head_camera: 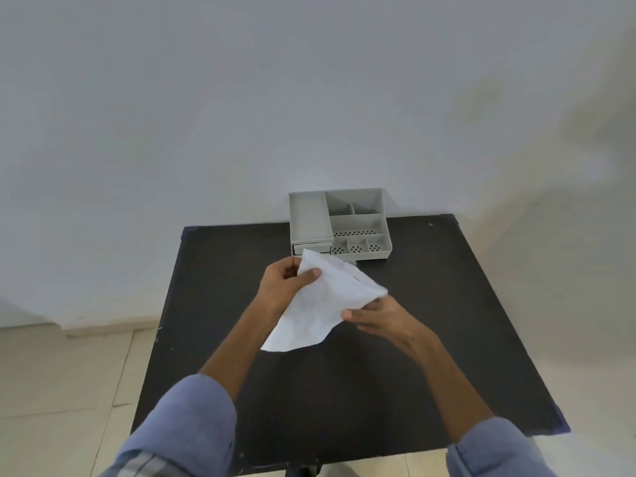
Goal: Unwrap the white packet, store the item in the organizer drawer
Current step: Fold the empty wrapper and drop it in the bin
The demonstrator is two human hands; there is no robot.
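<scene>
I count two hands over the black table [220,304], one white packet [316,304], one grey organizer [358,222]. The packet sits just in front of the organizer, lifted off the tabletop, its upper corner overlapping the low front of the organizer's left section. My left hand [282,282] pinches that upper edge, thumb pressed on top of the paper, fingers curled behind it. My right hand [382,316] grips the packet's right side, thumb on the face, fingers tucked underneath.

The paper looks crumpled and partly spread, a loose flap hanging down toward me. I can't see any item inside it; whatever it wraps is hidden by the folds.

On the organizer I make out one long tray on the left, and to its right two small bins at the back, one wide bin in the middle and three little perforated cups along the front. Below the long tray there's one drawer [311,248], mostly covered by the packet, so I can't tell whether it's open. No writing or brand is readable anywhere. Two blue sleeves [186,428] are cut off at the bottom edge.
</scene>
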